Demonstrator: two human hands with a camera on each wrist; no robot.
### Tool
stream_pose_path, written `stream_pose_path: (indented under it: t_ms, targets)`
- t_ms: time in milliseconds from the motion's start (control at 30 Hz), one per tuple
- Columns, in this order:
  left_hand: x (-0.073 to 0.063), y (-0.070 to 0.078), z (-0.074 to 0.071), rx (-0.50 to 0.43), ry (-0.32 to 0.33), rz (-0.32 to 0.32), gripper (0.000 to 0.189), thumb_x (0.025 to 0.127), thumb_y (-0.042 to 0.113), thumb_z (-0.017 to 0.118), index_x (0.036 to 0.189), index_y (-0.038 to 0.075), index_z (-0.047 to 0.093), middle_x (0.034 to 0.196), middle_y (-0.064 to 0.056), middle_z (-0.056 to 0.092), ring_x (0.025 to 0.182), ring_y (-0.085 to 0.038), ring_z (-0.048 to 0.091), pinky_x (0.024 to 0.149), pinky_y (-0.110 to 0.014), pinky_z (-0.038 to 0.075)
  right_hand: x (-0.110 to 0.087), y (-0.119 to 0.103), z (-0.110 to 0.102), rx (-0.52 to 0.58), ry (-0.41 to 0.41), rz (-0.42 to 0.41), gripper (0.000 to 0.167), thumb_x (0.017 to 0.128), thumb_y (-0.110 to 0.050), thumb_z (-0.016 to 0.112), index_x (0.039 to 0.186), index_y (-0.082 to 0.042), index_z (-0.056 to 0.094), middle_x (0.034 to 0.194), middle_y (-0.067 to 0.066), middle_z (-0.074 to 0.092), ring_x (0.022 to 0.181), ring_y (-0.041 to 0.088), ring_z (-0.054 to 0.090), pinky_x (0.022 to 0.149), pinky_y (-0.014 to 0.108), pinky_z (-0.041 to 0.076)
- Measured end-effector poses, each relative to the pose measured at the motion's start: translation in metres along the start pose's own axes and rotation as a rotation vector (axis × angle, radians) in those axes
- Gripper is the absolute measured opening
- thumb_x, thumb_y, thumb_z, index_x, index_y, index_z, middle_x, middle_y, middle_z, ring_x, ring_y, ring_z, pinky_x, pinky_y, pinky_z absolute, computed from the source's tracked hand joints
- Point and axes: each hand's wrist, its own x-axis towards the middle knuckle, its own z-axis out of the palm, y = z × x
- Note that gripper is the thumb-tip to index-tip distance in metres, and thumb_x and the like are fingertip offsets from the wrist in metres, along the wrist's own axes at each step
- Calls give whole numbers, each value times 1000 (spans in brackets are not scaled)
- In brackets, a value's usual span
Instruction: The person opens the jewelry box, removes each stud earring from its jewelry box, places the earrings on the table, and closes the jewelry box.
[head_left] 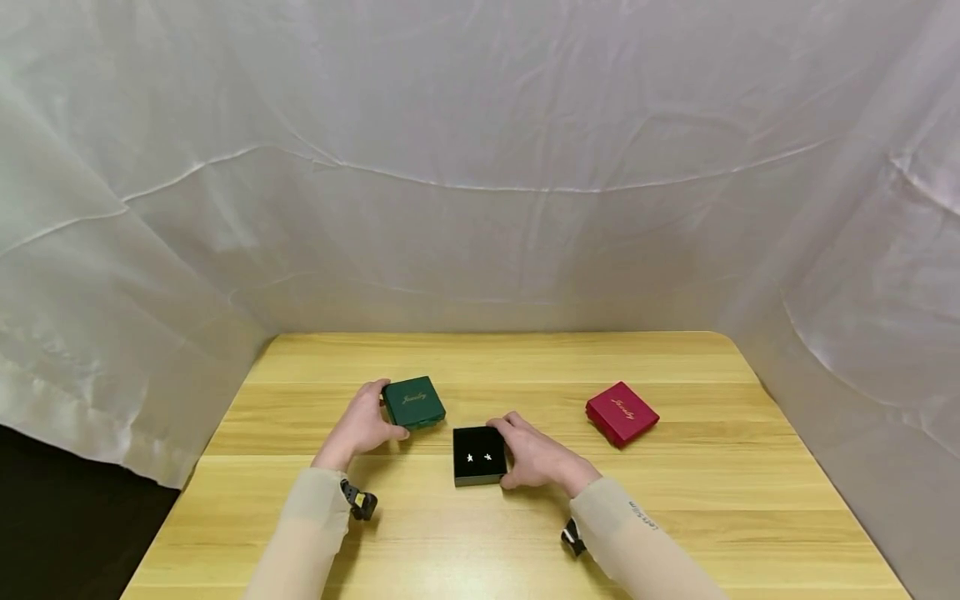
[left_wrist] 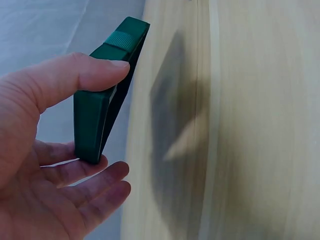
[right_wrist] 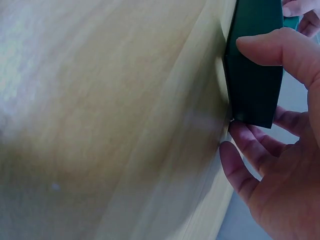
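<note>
My left hand [head_left: 365, 422] pinches a dark green jewelry box lid [head_left: 414, 402] with gold lettering. The left wrist view has this lid [left_wrist: 92, 125] raised off the table with its dark underside facing down, the thumb on a ribbed band at its side. My right hand [head_left: 534, 454] grips the right side of the dark green box base [head_left: 480, 481], thumb at the front and fingers at the back. A black insert [head_left: 477, 439] fills the base and carries a pair of small silvery earrings [head_left: 470, 458]. In the right wrist view, the thumb presses the base's side wall [right_wrist: 255, 85].
A closed red jewelry box [head_left: 622, 412] with gold lettering sits to the right on the wooden table [head_left: 675, 508]. Pale cloth [head_left: 480, 250] hangs behind the table and along its sides. Each wrist wears a small black camera [head_left: 360, 502].
</note>
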Motion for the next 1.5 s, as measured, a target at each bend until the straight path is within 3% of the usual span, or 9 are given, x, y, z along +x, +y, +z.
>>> stream_pose_path:
  t_ms: [233,500,700,867,1100,1300,1500]
  targets:
    - [8,-10,-1,-24,4,-26,100,74,17,86,150,-7,26,137,-27,43,117,-39,49,96,-55,42,0,-1,0,-16,4,-7,93,68,-13,86,147,-6,39,126,4,45,95,14,47,85,32,46]
    - [16,-18,1,-21,-23,-9,97,76,6,82,150,-9,22,146,-32,35,127,-45,43,103,-57,36,0,-1,0,-25,10,-9,93,67,-13,86,147,-5,39,126,4,45,98,14,48,89,33,46]
    - [20,-22,4,-35,-10,8,83,84,-2,72,150,-11,23,142,-33,40,126,-44,44,103,-55,36,0,-1,0,-22,3,-2,93,68,-14,86,147,-6,38,128,4,45,101,15,48,91,34,46]
    - [23,-22,7,-37,15,-22,74,88,-2,66,149,-10,26,144,-33,38,125,-43,46,102,-53,38,0,-1,0,-19,2,-1,93,68,-14,86,147,-7,39,128,4,46,101,15,48,92,35,46]
    - [23,-21,8,-3,27,-16,67,89,-1,63,147,-10,31,141,-32,42,128,-45,43,105,-54,35,0,-1,0,-21,1,4,94,68,-14,86,148,-7,38,129,4,46,102,15,48,93,35,46]
    - [21,-21,7,-5,34,-11,68,88,1,66,146,-10,33,134,-31,48,118,-42,53,100,-53,41,0,0,2,-14,5,5,96,68,-14,87,149,-7,35,129,4,46,102,15,48,92,35,46]
    - [13,-18,5,-11,38,4,72,87,6,71,147,-7,33,134,-31,47,114,-40,54,98,-54,42,-3,1,1,104,8,12,108,65,-18,90,153,-8,28,132,7,44,110,19,51,97,40,46]
